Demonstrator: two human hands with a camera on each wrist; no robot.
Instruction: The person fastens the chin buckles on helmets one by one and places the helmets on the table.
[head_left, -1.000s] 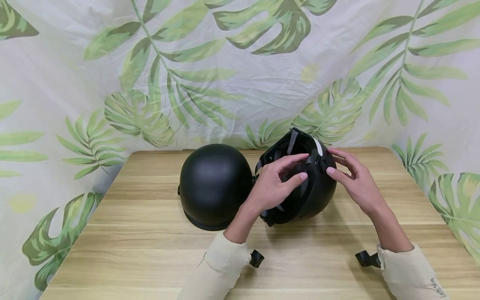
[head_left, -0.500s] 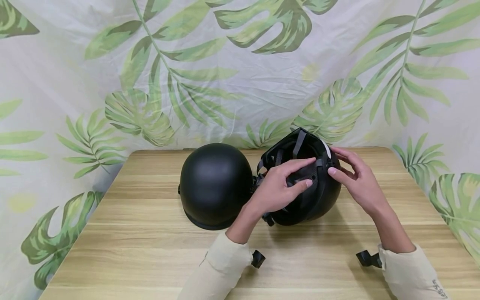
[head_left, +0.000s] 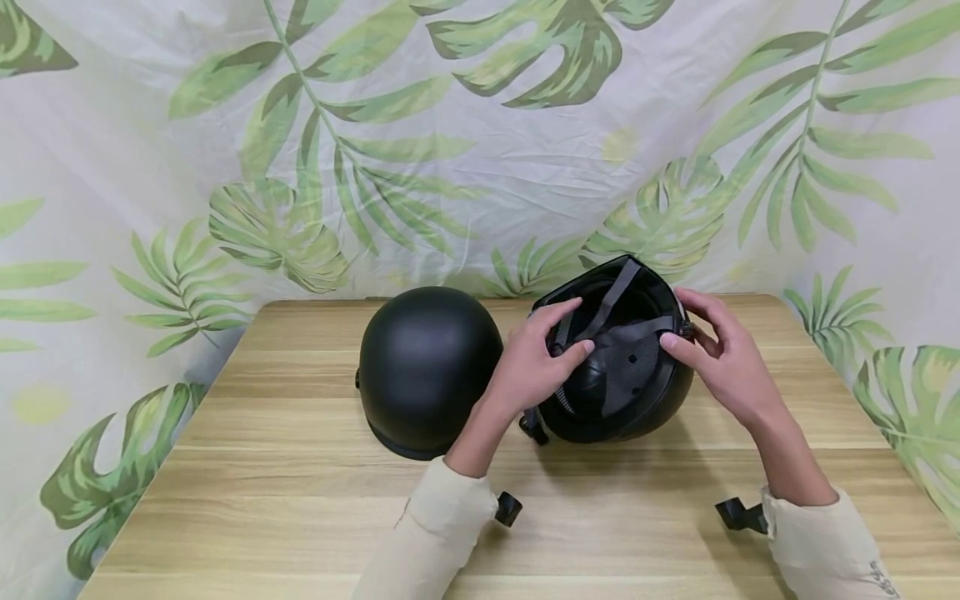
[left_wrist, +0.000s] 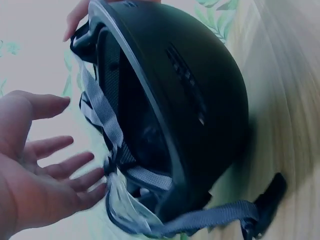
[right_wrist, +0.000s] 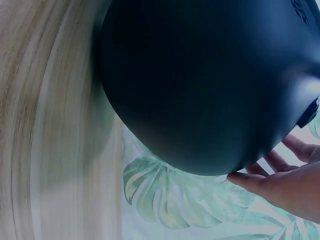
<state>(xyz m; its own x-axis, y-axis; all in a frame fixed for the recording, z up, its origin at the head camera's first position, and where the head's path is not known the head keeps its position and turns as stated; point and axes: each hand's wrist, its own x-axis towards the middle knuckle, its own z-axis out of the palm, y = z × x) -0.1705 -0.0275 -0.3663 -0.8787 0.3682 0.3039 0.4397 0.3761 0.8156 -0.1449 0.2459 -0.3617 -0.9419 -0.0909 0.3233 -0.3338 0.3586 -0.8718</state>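
A black hard-shell helmet with grey webbing straps lay tipped between the right hand, gripping its rim, and the left hand, fingers loosely spread. Left of those fingers stood a smooth black domed helmet.

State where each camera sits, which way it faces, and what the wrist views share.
Head: on the head, facing forward and down at a black dome-shaped helmet and a tilted black helmet with grey straps; both beige sleeves, left hand and right hand show.
Left wrist: on that wrist, facing the strapped helmet's open side; left hand shows, right hand partly.
Right wrist: on that wrist, facing the same helmet's outer shell; right hand shows.
Shared: both wrist views show that helmet, the wood-grain table and leaf-patterned cloth.
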